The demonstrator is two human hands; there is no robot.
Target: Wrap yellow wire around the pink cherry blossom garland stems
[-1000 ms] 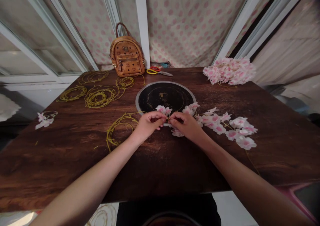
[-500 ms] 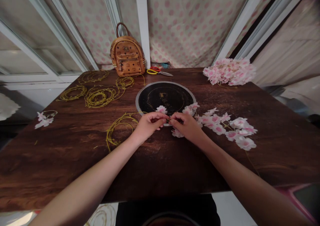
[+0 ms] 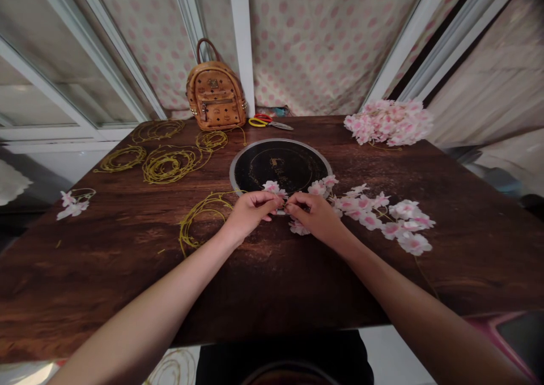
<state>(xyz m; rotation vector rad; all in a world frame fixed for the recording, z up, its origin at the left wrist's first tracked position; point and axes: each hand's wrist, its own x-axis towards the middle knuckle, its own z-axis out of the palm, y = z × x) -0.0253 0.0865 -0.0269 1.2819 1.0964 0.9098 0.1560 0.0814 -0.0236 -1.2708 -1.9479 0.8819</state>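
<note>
My left hand (image 3: pixel 255 208) and my right hand (image 3: pixel 309 210) meet over the front rim of a round black plate (image 3: pixel 259 166). Both pinch a thin green stem between thumb and fingertips, a small gap apart. One pink-and-white artificial blossom (image 3: pixel 272 187) shows just beyond my left fingers. More blossoms (image 3: pixel 323 185) sit around my right hand, and the flower garland (image 3: pixel 382 218) trails off to the right across the table. Left of my left hand lies a loose coil of yellow-green stem (image 3: pixel 193 223), one strand of it running toward my fingers.
Several yellow-green coils (image 3: pixel 170 163) lie at the back left. A brown mini backpack (image 3: pixel 216 97) stands behind them, beside scissors (image 3: pixel 270 122) with red and yellow handles. A heap of pink blossoms (image 3: pixel 389 122) fills the back right; a small white sprig (image 3: pixel 73 204) lies far left on the wooden table (image 3: pixel 127 283).
Both hands stay pinched at nearly the same spot, with small finger shifts. The blossom by my left fingers has turned slightly and shows more petals. The whole view has shifted a little.
</note>
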